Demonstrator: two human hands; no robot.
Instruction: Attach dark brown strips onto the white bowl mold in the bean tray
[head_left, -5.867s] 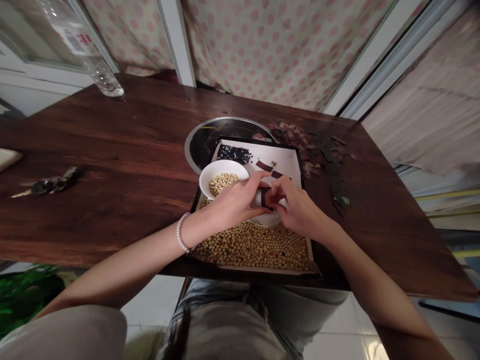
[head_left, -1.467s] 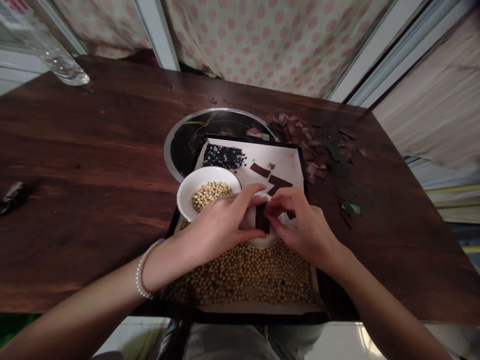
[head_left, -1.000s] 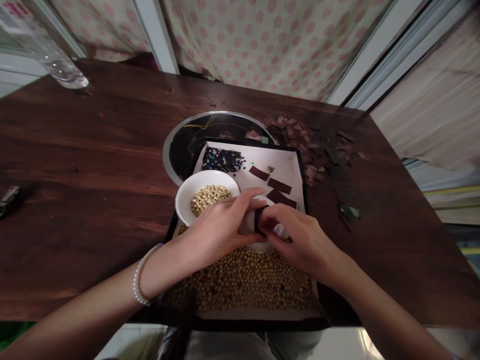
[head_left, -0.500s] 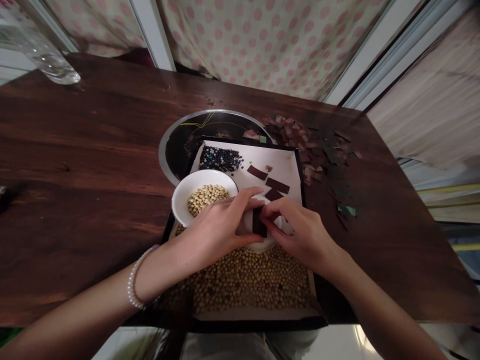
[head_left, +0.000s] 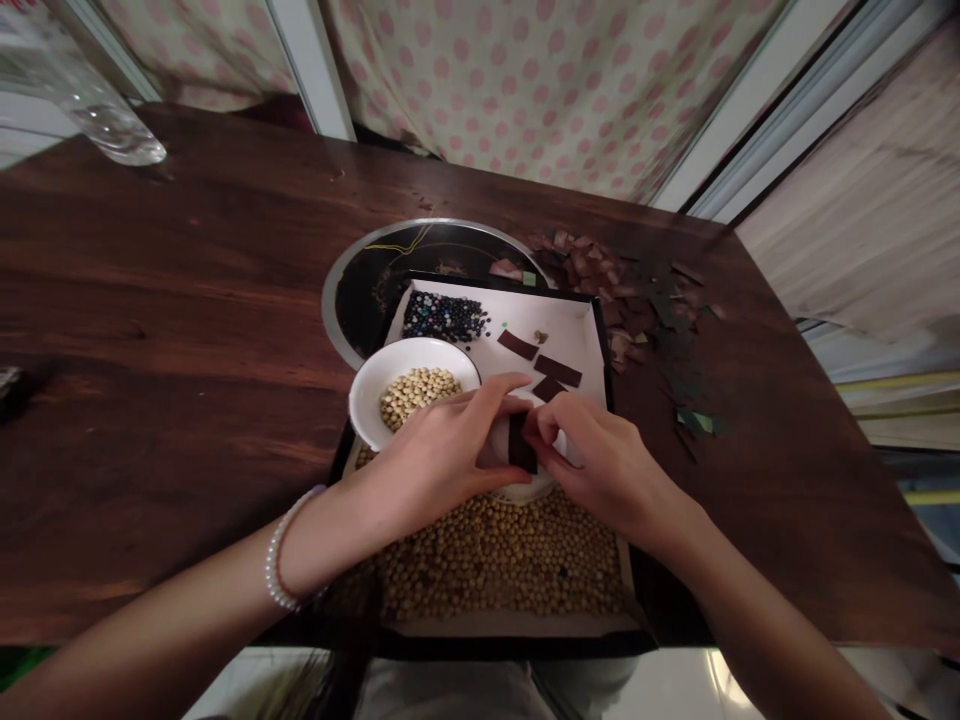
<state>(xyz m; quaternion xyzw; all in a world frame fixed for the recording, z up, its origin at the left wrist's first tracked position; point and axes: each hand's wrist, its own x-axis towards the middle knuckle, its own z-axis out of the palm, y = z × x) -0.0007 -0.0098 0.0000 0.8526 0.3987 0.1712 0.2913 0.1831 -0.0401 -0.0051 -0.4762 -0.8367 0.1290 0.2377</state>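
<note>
Right hand (head_left: 609, 465) shifted, pinching a dark strip (head_left: 523, 445) with left hand (head_left: 435, 462) beside soybean-filled white bowl (head_left: 367, 400).

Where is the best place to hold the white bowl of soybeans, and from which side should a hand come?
Probably pinch the bare rim of the white bowl at its far-left side, coming from the left over the wooden table. That part of the rim is smooth and free, while the person's left hand lies over the bowl's near edge.
</note>
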